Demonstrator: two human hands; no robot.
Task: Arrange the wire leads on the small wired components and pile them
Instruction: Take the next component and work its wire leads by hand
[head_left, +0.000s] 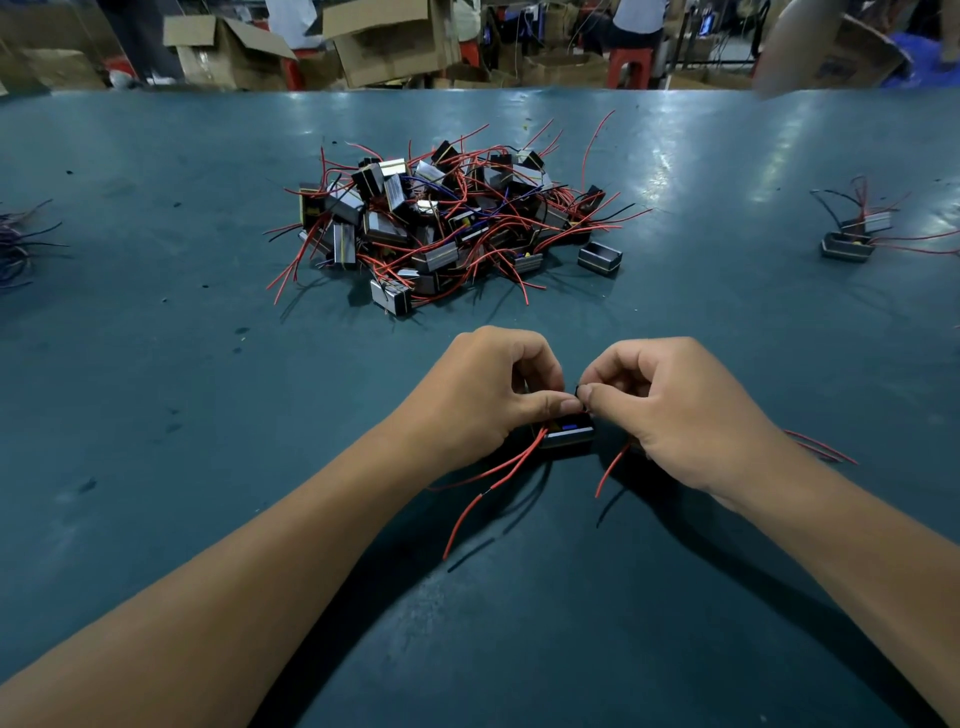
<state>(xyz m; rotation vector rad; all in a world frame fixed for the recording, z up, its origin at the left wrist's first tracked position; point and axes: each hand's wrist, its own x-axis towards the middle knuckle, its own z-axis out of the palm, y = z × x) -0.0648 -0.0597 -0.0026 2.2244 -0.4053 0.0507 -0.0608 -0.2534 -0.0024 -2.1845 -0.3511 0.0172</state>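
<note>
A small black wired component (567, 435) sits on the green table (156, 364) just below my two hands. My left hand (483, 389) grips it from the left, thumb pressed along its top. My right hand (660, 405) pinches something thin at the component's top right, thumb tip meeting my left thumb. Red leads (498, 478) trail from the component toward me, and more red leads (821, 447) stick out from under my right hand. A big tangled heap of such components (447, 218) with red, black and blue wires lies farther back at the centre.
A small group of components (852, 234) with red and black leads lies at the far right. A bunch of dark wires (21, 244) shows at the left edge. Cardboard boxes (384, 41) and red stools (631, 65) stand beyond the table's far edge.
</note>
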